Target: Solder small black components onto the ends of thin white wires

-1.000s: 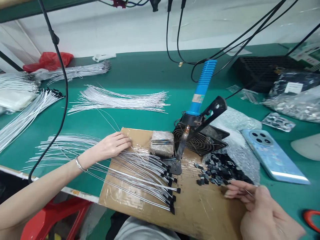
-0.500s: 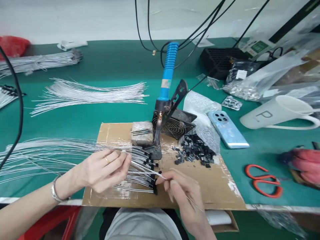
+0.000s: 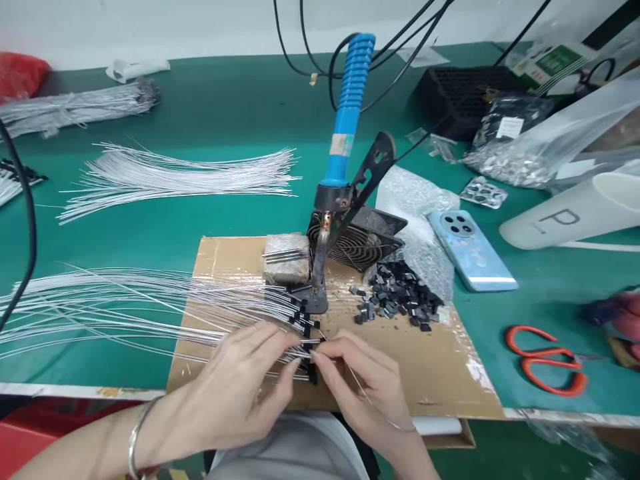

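My left hand pinches white wires near their black-tipped ends, at the front middle of the cardboard. Close beside it, my right hand has thumb and index finger pressed together at the wire ends, and a thin wire runs across its palm toward the wrist. Many white wires spread leftward from the row of black pieces. A soldering iron with a blue handle stands in its holder just behind the hands. Small black pieces lie piled at the right.
Another bundle of white wires lies on the green table behind. A small fan and a grey block sit by the iron. To the right are a phone, red-handled scissors and a white mug.
My left hand has moved right and down, close to my right hand, which has barely moved. The view has shifted slightly.
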`<state>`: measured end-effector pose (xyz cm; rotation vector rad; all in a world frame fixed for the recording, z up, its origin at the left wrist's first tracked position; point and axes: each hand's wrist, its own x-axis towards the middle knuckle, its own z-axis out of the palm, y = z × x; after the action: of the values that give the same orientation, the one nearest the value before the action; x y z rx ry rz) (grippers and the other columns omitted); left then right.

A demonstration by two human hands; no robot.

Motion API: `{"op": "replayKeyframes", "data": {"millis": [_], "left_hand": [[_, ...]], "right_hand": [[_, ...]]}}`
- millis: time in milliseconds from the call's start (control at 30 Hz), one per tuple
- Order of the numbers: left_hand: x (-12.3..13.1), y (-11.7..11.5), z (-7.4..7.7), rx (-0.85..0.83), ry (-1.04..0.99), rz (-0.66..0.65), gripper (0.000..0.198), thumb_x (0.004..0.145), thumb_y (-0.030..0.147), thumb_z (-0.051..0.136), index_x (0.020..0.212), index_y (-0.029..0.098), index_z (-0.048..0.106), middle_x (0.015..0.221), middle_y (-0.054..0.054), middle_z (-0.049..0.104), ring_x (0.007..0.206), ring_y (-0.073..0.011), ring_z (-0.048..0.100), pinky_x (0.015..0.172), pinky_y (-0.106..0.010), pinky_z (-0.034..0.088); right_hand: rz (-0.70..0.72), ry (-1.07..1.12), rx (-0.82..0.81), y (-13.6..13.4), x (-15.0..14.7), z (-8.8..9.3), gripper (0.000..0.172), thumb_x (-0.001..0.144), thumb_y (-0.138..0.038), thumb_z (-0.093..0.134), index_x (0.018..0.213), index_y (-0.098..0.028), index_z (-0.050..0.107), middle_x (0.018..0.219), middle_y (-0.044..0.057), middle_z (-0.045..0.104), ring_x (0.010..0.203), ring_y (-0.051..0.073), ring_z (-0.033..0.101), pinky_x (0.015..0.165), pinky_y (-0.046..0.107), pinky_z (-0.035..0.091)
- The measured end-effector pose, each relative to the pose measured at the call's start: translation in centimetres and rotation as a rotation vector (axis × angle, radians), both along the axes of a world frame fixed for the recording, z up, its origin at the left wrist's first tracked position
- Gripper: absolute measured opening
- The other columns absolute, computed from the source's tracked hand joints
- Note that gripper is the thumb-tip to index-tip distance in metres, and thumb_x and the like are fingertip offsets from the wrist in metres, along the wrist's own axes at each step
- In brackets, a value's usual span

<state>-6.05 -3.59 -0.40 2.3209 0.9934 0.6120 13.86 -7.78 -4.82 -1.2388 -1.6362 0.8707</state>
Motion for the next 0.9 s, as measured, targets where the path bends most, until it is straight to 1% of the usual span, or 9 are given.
{"op": "replayKeyframes", "data": {"millis": [100,200,300,433,567,667,767,900], "left_hand": [[1.3,-0.3,-0.5,-0.213,-0.044,0.075,0.015,0.096,0.018,0.052,0.095,0.022,0.065,0.075,-0.004,0.070,0.062,-0.0177,0.063,0.050,-0.031,0.049],[1.5,-0.3,-1.0,-0.366,-0.058,0.140,0.016,0.098,0.023,0.053,0.087,0.023,0.066,0.068,-0.001,0.067,0.058,-0.0159,0.059,0.050,-0.029,0.044],[1.4,-0.2,-1.3,-0.427,-0.095,0.158,0.017,0.098,0.025,0.055,0.087,0.022,0.067,0.070,-0.001,0.068,0.060,-0.0156,0.060,0.052,-0.028,0.044],[1.6,-0.4,-1.1,-0.451,-0.123,0.193,0.016,0.098,0.023,0.055,0.088,0.021,0.066,0.071,-0.001,0.067,0.062,-0.0146,0.059,0.054,-0.027,0.044],[2.1,-0.5,-0.8,-0.454,-0.100,0.202,0.014,0.098,0.021,0.054,0.092,0.019,0.066,0.077,-0.001,0.069,0.065,-0.0131,0.059,0.059,-0.025,0.045],[2.5,-0.5,-0.3,-0.411,-0.116,0.168,0.013,0.097,0.020,0.056,0.093,0.017,0.068,0.078,-0.001,0.070,0.062,-0.0113,0.059,0.058,-0.023,0.045],[2.9,-0.2,0.2,-0.366,-0.084,0.109,0.017,0.095,0.016,0.054,0.090,0.013,0.070,0.074,-0.002,0.069,0.060,-0.0109,0.057,0.057,-0.023,0.044],[3.1,0.2,0.3,-0.220,-0.012,0.083,0.022,0.094,0.012,0.051,0.087,0.011,0.072,0.074,-0.003,0.068,0.064,-0.0129,0.057,0.058,-0.026,0.043]], "right_hand": [[-0.007,0.014,-0.014,0.0,0.0,-0.2,0.013,0.095,-0.013,0.058,0.085,-0.019,0.064,0.072,-0.002,0.055,0.064,0.012,0.052,0.059,0.024,0.041],[-0.076,0.083,-0.066,0.0,0.3,-0.1,0.014,0.095,-0.014,0.060,0.083,-0.020,0.064,0.071,-0.002,0.057,0.061,0.010,0.052,0.056,0.022,0.040],[-0.140,0.126,-0.072,-0.1,0.8,-0.1,0.017,0.092,-0.014,0.063,0.078,-0.021,0.064,0.067,-0.004,0.057,0.058,0.009,0.052,0.053,0.020,0.039],[-0.145,0.182,-0.091,-0.4,1.1,-0.4,0.017,0.090,-0.012,0.066,0.076,-0.022,0.066,0.065,-0.004,0.058,0.057,0.010,0.052,0.052,0.021,0.038],[-0.186,0.302,-0.197,-0.8,0.6,-0.6,0.018,0.090,-0.017,0.068,0.073,-0.023,0.067,0.063,-0.003,0.056,0.058,0.011,0.050,0.053,0.024,0.035],[-0.241,0.357,-0.266,-1.1,0.3,-0.4,0.019,0.088,-0.023,0.071,0.069,-0.023,0.067,0.061,-0.003,0.053,0.057,0.012,0.047,0.053,0.025,0.032],[-0.308,0.354,-0.330,-1.2,0.2,0.0,0.018,0.084,-0.029,0.075,0.068,-0.024,0.068,0.059,-0.003,0.052,0.054,0.012,0.045,0.050,0.026,0.032],[-0.332,0.350,-0.370,-1.1,0.3,0.2,0.020,0.079,-0.035,0.079,0.065,-0.025,0.069,0.058,-0.001,0.054,0.053,0.014,0.047,0.049,0.026,0.035]]}}
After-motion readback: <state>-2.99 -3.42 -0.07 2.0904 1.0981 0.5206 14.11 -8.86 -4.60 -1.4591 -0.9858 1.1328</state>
